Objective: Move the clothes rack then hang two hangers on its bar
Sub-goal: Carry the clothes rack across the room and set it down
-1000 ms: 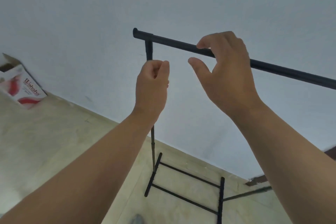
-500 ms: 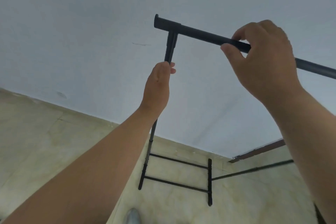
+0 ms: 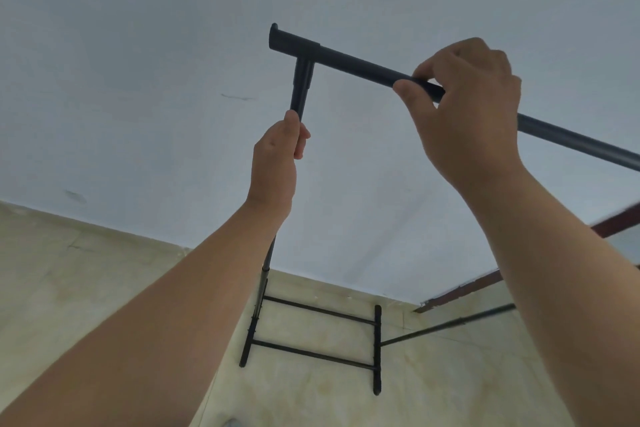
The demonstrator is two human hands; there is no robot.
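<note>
A black metal clothes rack stands before a pale blue wall. Its top bar point(image 3: 353, 62) runs from the upper middle down to the right edge. The left upright post point(image 3: 302, 87) drops from a T-joint to the base frame point(image 3: 311, 354) on the floor. My left hand point(image 3: 277, 163) is wrapped around the upright just below the joint. My right hand point(image 3: 471, 107) grips the top bar further right, thumb under it and fingers over it. No hangers are in view.
The floor point(image 3: 86, 288) is beige tile, meeting the wall point(image 3: 138, 80) close behind the rack. A dark wooden frame edge point(image 3: 460, 291) shows at the right. A thin rack rail point(image 3: 450, 324) reaches right from the base.
My right hand has closed around the top bar and my left hand around the upright. The view has swung right, and the box at the left has left the frame.
</note>
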